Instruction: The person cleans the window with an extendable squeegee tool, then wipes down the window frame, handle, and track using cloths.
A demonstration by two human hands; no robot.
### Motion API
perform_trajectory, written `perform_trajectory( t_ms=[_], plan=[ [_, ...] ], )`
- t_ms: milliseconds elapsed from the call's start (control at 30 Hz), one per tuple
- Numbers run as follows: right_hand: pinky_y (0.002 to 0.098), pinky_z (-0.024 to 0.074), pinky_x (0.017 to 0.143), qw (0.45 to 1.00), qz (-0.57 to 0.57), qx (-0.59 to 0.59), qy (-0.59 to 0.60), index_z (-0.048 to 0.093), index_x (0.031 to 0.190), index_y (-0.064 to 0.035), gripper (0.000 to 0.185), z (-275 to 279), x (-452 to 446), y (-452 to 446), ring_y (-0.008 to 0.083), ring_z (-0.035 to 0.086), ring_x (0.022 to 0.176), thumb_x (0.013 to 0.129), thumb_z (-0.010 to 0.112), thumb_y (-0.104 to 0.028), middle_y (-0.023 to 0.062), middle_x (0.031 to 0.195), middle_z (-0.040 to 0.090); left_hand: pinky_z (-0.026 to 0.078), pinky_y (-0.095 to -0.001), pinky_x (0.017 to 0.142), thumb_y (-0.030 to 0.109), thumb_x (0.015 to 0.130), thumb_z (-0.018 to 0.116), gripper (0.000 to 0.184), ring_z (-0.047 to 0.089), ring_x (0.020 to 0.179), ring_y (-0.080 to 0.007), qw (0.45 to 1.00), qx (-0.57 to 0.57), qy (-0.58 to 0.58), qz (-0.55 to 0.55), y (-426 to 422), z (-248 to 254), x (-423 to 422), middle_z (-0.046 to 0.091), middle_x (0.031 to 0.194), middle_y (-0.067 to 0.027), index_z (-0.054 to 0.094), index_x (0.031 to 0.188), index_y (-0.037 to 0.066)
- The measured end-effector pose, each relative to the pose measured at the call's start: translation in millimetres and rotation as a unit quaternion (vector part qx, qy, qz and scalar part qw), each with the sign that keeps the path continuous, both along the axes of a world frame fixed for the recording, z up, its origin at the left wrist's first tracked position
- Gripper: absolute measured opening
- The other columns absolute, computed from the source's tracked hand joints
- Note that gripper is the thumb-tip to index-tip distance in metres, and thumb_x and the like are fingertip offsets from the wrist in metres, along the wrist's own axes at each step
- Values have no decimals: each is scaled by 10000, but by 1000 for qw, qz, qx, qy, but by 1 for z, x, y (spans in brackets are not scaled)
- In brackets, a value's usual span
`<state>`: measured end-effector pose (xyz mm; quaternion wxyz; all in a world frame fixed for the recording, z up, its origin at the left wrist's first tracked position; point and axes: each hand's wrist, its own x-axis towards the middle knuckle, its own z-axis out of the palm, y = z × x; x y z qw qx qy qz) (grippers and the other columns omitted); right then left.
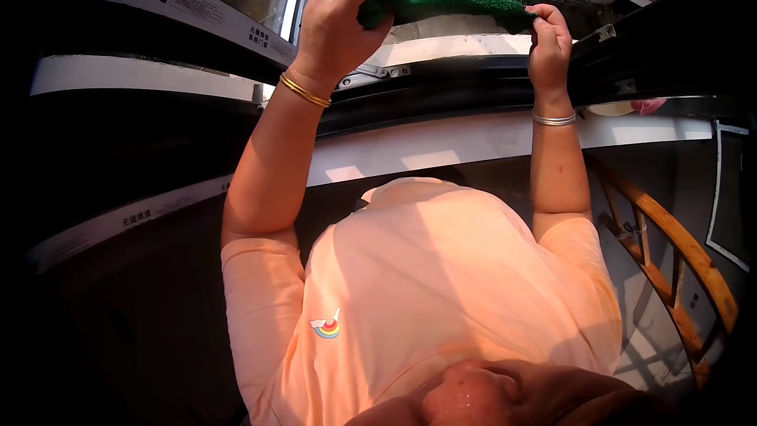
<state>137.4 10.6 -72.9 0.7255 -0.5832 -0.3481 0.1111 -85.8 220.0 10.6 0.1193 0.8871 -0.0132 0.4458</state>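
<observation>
A green cloth (461,1) is stretched between my two hands, in front of an open window. My left hand (347,12), with gold bangles at the wrist, grips the cloth's left end, its fingers wrapped round it. At the other end, my right hand (550,39), with silver bangles, pinches a corner of the cloth between thumb and fingers. Both hands are raised above the dark window frame (465,75).
A white sill (489,138) runs below the dark frame. Metal hinge hardware (374,73) sits by my left wrist. At the right stands a wooden ladder-like piece (678,229). Labelled frame strips (189,12) cross the left side.
</observation>
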Motion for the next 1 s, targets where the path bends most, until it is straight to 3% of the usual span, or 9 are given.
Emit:
perform_trajectory(
  t_ms=[100, 133, 200, 300, 533, 667, 767, 867, 1000],
  plan=[
    [231, 389, 602, 979, 81, -159, -101, 573, 955, -19, 125, -32, -20, -9, 56, 425, 676, 924, 479, -95, 1, 753, 499, 532, -377, 816, 1, 644, 774, 440, 599, 980, -311, 990, -5, 144, -16, 3, -35, -18, 592, 1065, -75, 633, 1044, 117],
    [283, 452, 685, 954, 136, -230, -133, 583, 955, -30, 117, -41, -29, -12, 129, 521, 708, 903, 521, -114, 56, 773, 552, 533, -379, 817, 1, 644, 775, 447, 596, 994, -314, 981, -3, 193, -17, 3, -45, -25, 591, 1073, -74, 628, 1049, 122],
    [359, 476, 804, 896, 163, -215, -353, 606, 973, -43, 156, -48, -50, -5, 244, 597, 817, 880, 611, -167, 92, 862, 624, 537, -385, 828, -1, 649, 774, 457, 594, 1019, -313, 969, -3, 247, -4, 2, -59, -45, 592, 1103, -64, 625, 1059, 135],
    [405, 473, 882, 863, 177, -242, -406, 631, 1023, -45, 294, -44, -62, 4, 319, 605, 934, 787, 742, -181, 119, 969, 650, 527, -386, 858, -56, 647, 742, 450, 599, 1039, -319, 957, -37, 286, 32, 1, -61, -67, 600, 1095, -59, 642, 1052, 112],
    [436, 501, 792, 859, 237, -192, -411, 675, 986, -29, 199, -63, -137, 75, 347, 605, 876, 788, 683, -46, 129, 881, 645, 540, -370, 848, -94, 651, 711, 468, 628, 1018, -305, 954, -5, 298, 23, 21, -24, -74, 611, 1121, -57, 641, 1071, 102],
    [470, 503, 867, 849, 331, -183, -368, 646, 1084, -62, 248, -73, -212, 134, 401, 620, 971, 843, 586, -67, 193, 1024, 656, 553, -378, 830, -94, 671, 687, 453, 634, 1011, -286, 933, 51, 355, 30, 20, -12, -67, 607, 1116, -38, 652, 1066, 124],
    [475, 509, 818, 840, 392, -222, -301, 608, 984, 22, 181, -67, -261, 171, 396, 649, 914, 862, 576, -107, 238, 939, 653, 555, -375, 819, -96, 671, 673, 439, 621, 1008, -262, 857, 95, 501, 76, 15, -10, -66, 593, 1062, -22, 677, 1036, 147],
    [459, 514, 812, 825, 378, -218, -359, 617, 995, 15, 198, -48, -266, 165, 381, 660, 893, 864, 604, -132, 220, 968, 661, 541, -385, 820, -118, 664, 650, 423, 616, 980, -275, 832, 59, 544, 92, 21, -16, -73, 595, 1052, -24, 683, 1014, 119],
    [447, 540, 758, 856, 300, -168, -387, 651, 1045, -47, 190, -68, -244, 164, 340, 673, 895, 891, 592, -141, 173, 1012, 673, 528, -405, 819, -150, 660, 620, 436, 617, 1003, -294, 867, 34, 494, 59, 28, -12, -68, 600, 1053, -48, 665, 1019, 93]
  ],
)
